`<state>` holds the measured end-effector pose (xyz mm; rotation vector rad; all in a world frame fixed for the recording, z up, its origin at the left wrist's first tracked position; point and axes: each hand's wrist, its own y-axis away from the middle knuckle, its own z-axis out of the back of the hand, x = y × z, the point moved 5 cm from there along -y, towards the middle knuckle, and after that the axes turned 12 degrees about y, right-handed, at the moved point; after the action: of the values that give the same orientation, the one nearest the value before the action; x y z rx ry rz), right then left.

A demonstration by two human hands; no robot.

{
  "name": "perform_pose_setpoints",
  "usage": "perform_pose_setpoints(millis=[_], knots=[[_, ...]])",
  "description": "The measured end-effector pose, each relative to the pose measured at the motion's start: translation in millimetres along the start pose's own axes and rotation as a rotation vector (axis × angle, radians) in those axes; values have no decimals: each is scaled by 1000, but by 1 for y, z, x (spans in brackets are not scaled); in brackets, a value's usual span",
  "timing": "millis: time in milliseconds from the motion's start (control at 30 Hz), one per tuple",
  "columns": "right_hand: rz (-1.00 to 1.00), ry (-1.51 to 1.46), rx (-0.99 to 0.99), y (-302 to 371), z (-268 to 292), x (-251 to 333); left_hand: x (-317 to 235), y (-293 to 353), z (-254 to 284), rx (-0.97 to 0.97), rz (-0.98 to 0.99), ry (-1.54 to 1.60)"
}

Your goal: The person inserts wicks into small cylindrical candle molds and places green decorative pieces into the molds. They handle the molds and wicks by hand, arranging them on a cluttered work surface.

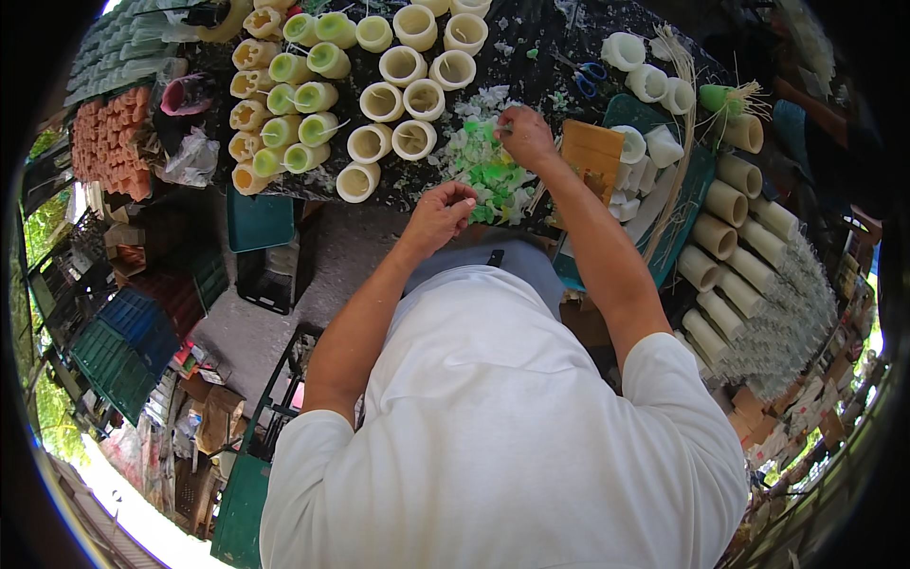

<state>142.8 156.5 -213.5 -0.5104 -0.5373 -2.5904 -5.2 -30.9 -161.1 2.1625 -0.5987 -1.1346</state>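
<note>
A heap of green and white wax shavings [488, 171] lies near the front edge of the dark, littered table. Over its right side, my right hand [528, 138] has its fingers pinched together; anything between them is too small to make out. My left hand [441, 220] is at the heap's near left, fingers curled in toward the thumb, and what they hold, if anything, is hidden. Left of the heap stand several hollow cream wax cylinders [414, 138], some with a wick across the mouth. Beyond them are rows of green-filled candles [308, 156] with wicks and yellowish scalloped candles [249, 178].
Blue-handled scissors [586, 80] lie beyond my right hand. An orange-brown board [590, 159] and white wax pieces [637, 180] sit to the right, beside a green tray [700, 204]. Stacked wax cylinders [713, 235] rise farther right. A pink cup [182, 96] is far left.
</note>
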Motion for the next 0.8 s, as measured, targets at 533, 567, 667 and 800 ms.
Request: perform_pose_setpoints(millis=[533, 567, 667, 800], knots=[[-243, -1129, 341, 119, 52, 45, -65, 8, -59, -123, -450, -465], [-224, -1148, 345, 121, 49, 51, -63, 15, -58, -118, -524, -475], [-230, -1433, 461, 126, 38, 67, -44, 23, -42, -83, -371, -210], [-330, -1590, 542, 129, 26, 86, -39, 34, -24, -14, -208, -6]])
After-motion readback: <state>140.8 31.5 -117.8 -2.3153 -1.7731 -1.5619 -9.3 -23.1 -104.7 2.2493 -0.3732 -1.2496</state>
